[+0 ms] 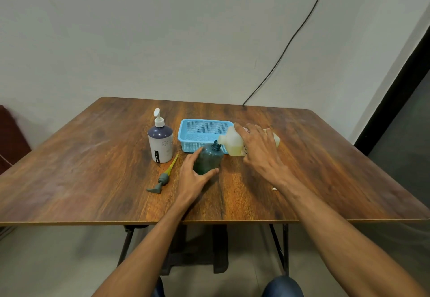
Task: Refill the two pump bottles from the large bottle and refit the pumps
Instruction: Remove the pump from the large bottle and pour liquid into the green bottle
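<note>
My left hand (194, 175) grips a small dark green bottle (208, 158) that stands upright mid-table with its neck uncovered. My right hand (260, 147) holds the large translucent bottle (233, 143) tipped on its side, its mouth right at the green bottle's neck; yellowish liquid lies in its lower part. The green bottle's grey pump (160, 181), with a yellow-stained tube, lies flat on the table left of my left hand. A white and navy pump bottle (160, 141) stands upright further left with its white pump fitted.
A light blue perforated basket (186, 138) sits just behind the green bottle. A small white object (274, 189) lies on the wooden table (93, 180) under my right forearm. A black cable hangs down the wall at the back right.
</note>
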Demonstrator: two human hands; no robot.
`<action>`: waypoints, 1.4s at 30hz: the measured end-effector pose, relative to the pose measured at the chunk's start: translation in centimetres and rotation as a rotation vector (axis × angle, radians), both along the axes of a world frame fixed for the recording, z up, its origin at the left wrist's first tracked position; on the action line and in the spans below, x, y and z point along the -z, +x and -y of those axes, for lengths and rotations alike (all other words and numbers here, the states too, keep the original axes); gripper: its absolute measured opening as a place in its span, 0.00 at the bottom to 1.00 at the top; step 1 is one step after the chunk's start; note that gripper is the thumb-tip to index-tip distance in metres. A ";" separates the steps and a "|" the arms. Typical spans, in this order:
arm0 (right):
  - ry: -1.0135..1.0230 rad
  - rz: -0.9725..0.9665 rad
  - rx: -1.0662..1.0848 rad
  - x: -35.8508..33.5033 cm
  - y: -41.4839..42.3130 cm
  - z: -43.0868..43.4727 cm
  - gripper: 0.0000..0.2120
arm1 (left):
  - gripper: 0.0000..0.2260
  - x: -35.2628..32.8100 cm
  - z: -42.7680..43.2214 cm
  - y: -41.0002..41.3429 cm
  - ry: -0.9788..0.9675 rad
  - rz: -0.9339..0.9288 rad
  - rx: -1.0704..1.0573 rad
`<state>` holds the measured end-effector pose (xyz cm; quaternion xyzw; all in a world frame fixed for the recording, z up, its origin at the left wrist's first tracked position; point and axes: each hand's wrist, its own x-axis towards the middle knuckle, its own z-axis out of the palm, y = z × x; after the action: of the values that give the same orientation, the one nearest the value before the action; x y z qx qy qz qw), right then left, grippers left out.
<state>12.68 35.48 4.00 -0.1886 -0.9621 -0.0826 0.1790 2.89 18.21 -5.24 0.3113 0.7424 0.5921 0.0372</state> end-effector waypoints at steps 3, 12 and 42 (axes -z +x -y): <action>0.001 0.003 0.003 0.0 0.0 0.0 0.44 | 0.37 0.1 0.0 -0.1 -0.007 0.003 0.004; 0.010 0.008 0.007 0.0 -0.1 0.1 0.44 | 0.37 0.5 -0.1 -0.4 -0.002 -0.006 -0.002; 0.048 0.011 0.008 0.0 -0.1 0.0 0.45 | 0.36 0.9 -0.3 -0.7 0.013 -0.034 -0.008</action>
<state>12.53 35.45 3.96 -0.1875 -0.9600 -0.1073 0.1778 2.18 18.51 -6.14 0.3185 0.7404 0.5916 0.0203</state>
